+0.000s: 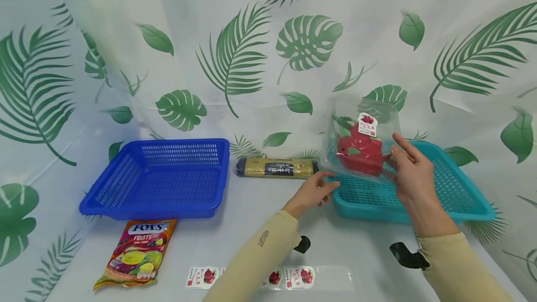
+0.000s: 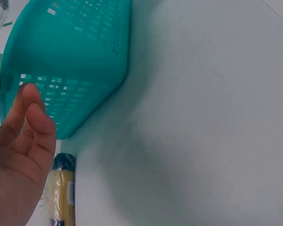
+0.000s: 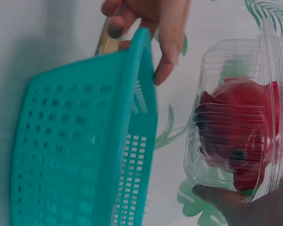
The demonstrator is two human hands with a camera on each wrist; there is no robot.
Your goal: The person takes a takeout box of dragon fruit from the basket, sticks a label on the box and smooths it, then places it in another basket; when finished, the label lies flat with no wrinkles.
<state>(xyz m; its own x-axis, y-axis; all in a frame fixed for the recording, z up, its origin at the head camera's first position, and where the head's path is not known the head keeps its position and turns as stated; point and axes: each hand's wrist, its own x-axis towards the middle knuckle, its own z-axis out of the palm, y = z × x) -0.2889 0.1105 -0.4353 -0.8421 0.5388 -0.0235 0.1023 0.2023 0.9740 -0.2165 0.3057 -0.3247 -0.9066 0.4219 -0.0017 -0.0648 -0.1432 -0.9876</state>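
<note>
My right hand (image 1: 413,171) grips a clear plastic clamshell box (image 3: 212,70) by its right side, above the teal basket (image 1: 369,202). Inside the box is a red fruit with green tips that looks like a dragon fruit (image 3: 240,127). A white label (image 1: 367,125) with a red fruit picture is on the box. My left hand (image 1: 311,191) is at the basket's left corner, fingers loosely bent and apart. In the left wrist view, that hand (image 2: 21,150) overlaps the basket's corner; whether it touches the rim is hard to tell.
A blue basket (image 1: 176,188) stands on the left, with a bag of Fox's fruit candy (image 1: 136,255) in front. A pack of spaghetti (image 1: 277,168) lies at the back between the baskets. A strip of fruit labels (image 1: 299,277) lies near the front edge, partly behind my left sleeve.
</note>
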